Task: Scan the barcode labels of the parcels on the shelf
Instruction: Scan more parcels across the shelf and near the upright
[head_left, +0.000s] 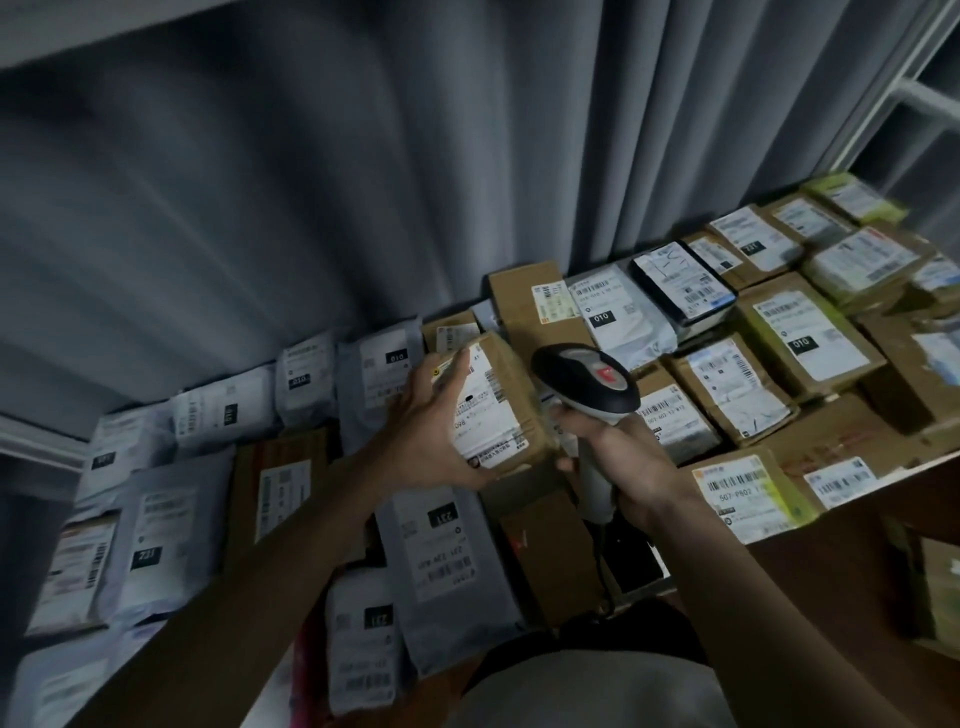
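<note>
Cardboard parcel (498, 405): left hand (431, 441) is gripping it, tilting the label up for reading.
Scanner (584, 387): right hand (618, 457) is clutching its handle, aiming nearby.

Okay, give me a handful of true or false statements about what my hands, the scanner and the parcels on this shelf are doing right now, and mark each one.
1. The right hand grips the handle of a barcode scanner. True.
2. The left hand holds a grey plastic mailer bag. False: it holds a small cardboard box with a white label, tilted up off the pile.
3. A grey curtain hangs behind the parcels. True.
4. Every parcel on the shelf is a cardboard box. False: grey mailer bags lie on the left side, boxes mostly on the right.
5. The scanner is cordless. False: a cable runs down from its handle.
</note>
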